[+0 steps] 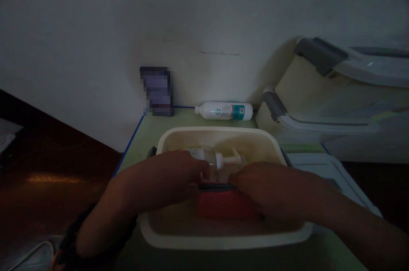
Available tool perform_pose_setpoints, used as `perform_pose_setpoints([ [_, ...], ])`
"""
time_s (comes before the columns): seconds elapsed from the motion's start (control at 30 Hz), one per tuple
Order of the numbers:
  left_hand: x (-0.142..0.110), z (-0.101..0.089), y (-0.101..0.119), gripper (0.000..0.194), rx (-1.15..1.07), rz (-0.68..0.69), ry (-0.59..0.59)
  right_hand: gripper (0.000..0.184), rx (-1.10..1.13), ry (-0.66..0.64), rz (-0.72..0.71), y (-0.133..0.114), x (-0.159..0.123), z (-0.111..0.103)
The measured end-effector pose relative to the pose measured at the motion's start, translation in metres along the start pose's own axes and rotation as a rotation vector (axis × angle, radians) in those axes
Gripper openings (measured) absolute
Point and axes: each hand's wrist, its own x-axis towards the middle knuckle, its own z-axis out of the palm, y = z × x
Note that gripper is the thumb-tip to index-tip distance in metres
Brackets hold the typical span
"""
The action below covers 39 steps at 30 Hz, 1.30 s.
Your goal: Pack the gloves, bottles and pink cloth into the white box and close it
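Both my hands reach into a cream plastic tub (223,243) on a green table. My left hand (169,175) lies over a clear pump bottle (220,161) resting on its side in the tub, fingers curled at its neck. My right hand (265,183) rests on the top edge of a red box-like object with a dark top (223,205), fingers closed against it. The scene is dim and the fingertips are hard to make out.
A white bottle with a teal label (225,110) lies on its side by the wall. A dark pixelated object (157,90) stands beside it. Cream bins with grey handles (316,92) are stacked at the right; a white lid (322,168) lies below them.
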Motion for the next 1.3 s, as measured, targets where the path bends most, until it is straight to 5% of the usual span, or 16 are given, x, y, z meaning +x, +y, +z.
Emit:
perform_pose_setpoints([
  [0.43, 0.000, 0.003, -0.002, 0.020, 0.042, 0.049, 0.087, 0.034, -0.046, 0.048, 0.083, 0.002, 0.012, 0.007],
  [0.67, 0.002, -0.002, -0.013, 0.021, 0.137, 0.058, 0.272, 0.034, -0.043, 0.070, 0.109, 0.003, 0.013, 0.013],
  [1.13, -0.002, -0.004, -0.017, 0.027, 0.126, 0.046, 0.293, 0.018, 0.084, 0.487, 0.018, 0.018, -0.003, 0.011],
  [1.3, -0.001, -0.004, -0.015, 0.029, 0.162, 0.019, 0.261, 0.015, 0.015, 0.538, 0.011, 0.018, -0.002, 0.015],
])
